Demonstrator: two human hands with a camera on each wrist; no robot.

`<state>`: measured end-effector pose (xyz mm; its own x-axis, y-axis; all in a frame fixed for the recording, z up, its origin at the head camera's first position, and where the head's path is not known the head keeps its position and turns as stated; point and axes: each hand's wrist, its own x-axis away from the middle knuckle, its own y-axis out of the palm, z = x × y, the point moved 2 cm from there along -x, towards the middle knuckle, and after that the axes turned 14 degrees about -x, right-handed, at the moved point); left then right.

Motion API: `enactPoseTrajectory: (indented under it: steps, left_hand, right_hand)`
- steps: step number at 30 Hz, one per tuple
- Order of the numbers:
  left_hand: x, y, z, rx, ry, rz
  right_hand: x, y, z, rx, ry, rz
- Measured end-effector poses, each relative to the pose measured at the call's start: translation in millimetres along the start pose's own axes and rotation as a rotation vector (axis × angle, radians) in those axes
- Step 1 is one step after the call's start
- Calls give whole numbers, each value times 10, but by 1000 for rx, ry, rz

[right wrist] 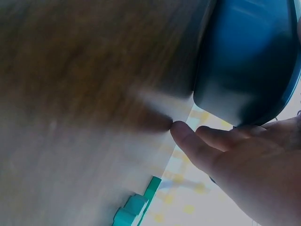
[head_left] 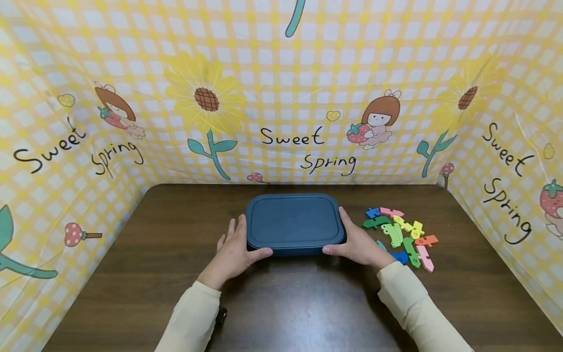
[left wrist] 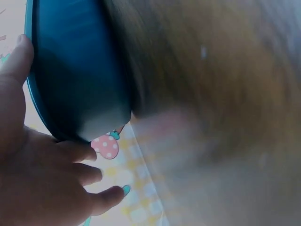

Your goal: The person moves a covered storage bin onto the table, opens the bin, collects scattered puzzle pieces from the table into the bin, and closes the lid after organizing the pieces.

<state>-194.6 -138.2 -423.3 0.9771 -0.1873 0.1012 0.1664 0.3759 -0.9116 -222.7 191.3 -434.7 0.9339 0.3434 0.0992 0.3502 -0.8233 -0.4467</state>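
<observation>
A dark blue rectangular container (head_left: 295, 222) with a rounded lid sits on the table, its lid in place. My left hand (head_left: 235, 252) grips its near left corner, thumb along the front and fingers at the left side. At the opposite corner, my right hand (head_left: 358, 244) holds it the same way, thumb in front and fingers on the right side. In the left wrist view the container's side wall (left wrist: 77, 70) lies beside the thumb, with the lower fingers spread away from it. The right wrist view shows the container's other end (right wrist: 244, 61) against the fingers. Its inside is hidden.
Several colourful notched flat pieces lie in a loose pile to the right, among them a light green animal-shaped piece (head_left: 393, 235) and a pink piece (head_left: 424, 258). The right forearm passes close to them. Yellow checked cloth (head_left: 281, 98) walls the dark wooden table (head_left: 290, 313) on three sides.
</observation>
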Motion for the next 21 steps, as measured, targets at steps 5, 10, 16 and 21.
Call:
enactPoseTrajectory:
  steps: [5,10,16,21]
  left_hand:
    - [-28,15,-14,21,-4,26]
    - [-31,14,-18,31,-8,28]
    - [-19,1,-6,27,-14,38]
    - [-7,-22,16,19,-13,39]
  right_hand:
    - [-13,-1,-1,6,6,12]
    - [-13,6,5,17,9,21]
    - [-12,5,-2,27,4,30]
    - [-2,-2,-24,42,5,35]
